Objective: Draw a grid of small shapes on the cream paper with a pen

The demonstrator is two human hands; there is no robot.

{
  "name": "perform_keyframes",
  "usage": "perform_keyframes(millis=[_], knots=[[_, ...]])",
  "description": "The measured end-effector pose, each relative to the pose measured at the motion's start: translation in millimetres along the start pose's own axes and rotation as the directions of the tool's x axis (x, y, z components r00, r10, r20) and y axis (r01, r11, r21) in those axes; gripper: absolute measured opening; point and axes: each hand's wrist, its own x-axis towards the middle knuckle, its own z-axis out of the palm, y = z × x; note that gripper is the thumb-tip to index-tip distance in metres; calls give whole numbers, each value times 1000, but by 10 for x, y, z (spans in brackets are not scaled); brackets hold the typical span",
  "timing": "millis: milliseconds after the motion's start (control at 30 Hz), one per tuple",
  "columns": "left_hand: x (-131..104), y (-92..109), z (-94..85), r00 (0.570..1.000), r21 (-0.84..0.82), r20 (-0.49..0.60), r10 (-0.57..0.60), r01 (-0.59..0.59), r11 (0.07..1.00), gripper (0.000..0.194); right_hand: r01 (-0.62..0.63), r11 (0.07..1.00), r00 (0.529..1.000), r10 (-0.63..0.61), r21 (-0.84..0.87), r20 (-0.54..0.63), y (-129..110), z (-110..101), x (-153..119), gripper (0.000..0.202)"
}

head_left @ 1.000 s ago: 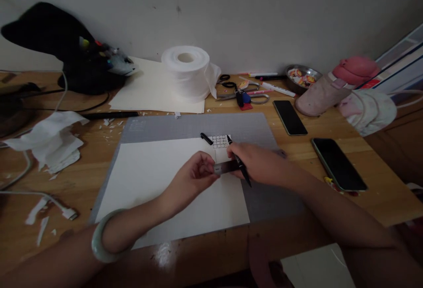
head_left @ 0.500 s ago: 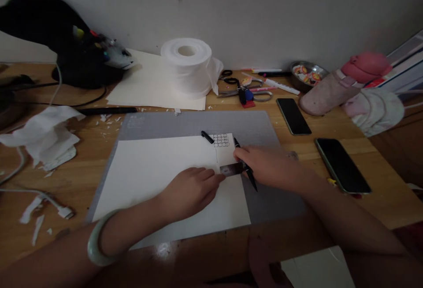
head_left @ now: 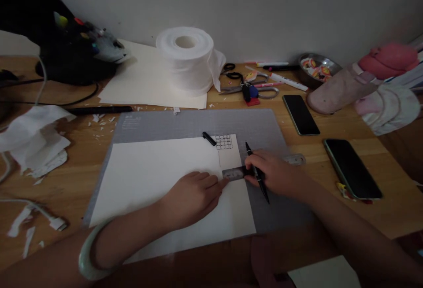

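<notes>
Well left of the left hand, I have crumpled tissue (head_left: pixel 36 138), paper scraps (head_left: pixel 29 239) and a white cable (head_left: pixel 57 223). Beyond them sit a black bag (head_left: pixel 62 59) and a black rod (head_left: pixel 99 110). A pale bangle (head_left: pixel 94 250) rings the left wrist.

The left hand (head_left: pixel 194 197) rests palm-down on the sheet (head_left: pixel 142 173), fingers close together and bent, index fingertip at the ruler's near end. Its underside is hidden, so I cannot tell whether it grips anything. The sheet lies on a grey mat (head_left: pixel 175 123); a tissue roll (head_left: pixel 185 68) stands beyond the hands, on spare paper (head_left: pixel 139 76).

Ahead of the gap between the hands I see the pen cap (head_left: pixel 209 138), just beside a small drawn grid (head_left: pixel 224 142). The ruler (head_left: pixel 233 174) crosses the sheet's right edge and runs under the right hand, its clear end showing past it. The right hand (head_left: pixel 277 175) is closed around the black pen (head_left: pixel 260 180), which slants across the ruler, tip off the sheet; the fingers and pen block my view of the ruler's middle.

Beyond the right hand are scissors (head_left: pixel 233 89), markers (head_left: pixel 288 81) and a metal bowl (head_left: pixel 315 81) of wrapped pieces. Farther right lie a small phone (head_left: pixel 300 115), a leaning pink bottle (head_left: pixel 343 87), a larger phone (head_left: pixel 353 169) and a pale cloth (head_left: pixel 393 107).
</notes>
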Motion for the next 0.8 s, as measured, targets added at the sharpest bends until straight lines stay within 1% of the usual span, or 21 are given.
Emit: perform_keyframes(millis=[100, 233, 300, 433, 633, 800], knots=[[15, -31, 2, 1000, -18, -28, 9, -9, 1000, 30, 44, 997, 998, -42, 61, -35, 68, 32, 17, 10], [22, -66, 5, 997, -56, -80, -13, 8, 998, 30, 169, 978, 984, -160, 121, -83, 131, 97, 49, 5], [24, -73, -4, 996, -68, -86, -12, 6, 998, 30, 200, 969, 977, -187, 145, -99, 152, 133, 59, 6], [31, -82, -19, 995, -89, -97, -31, 22, 996, 30, 185, 968, 973, -157, 170, -166, 165, 189, 63, 8], [35, -94, 3, 990, -94, -139, -26, 13, 996, 34, 112, 979, 978, -77, 172, -196, 80, 248, 68, 10], [35, -94, -3, 992, -76, -121, -28, 18, 997, 36, 72, 981, 975, -32, 178, -219, 16, 275, 50, 8]])
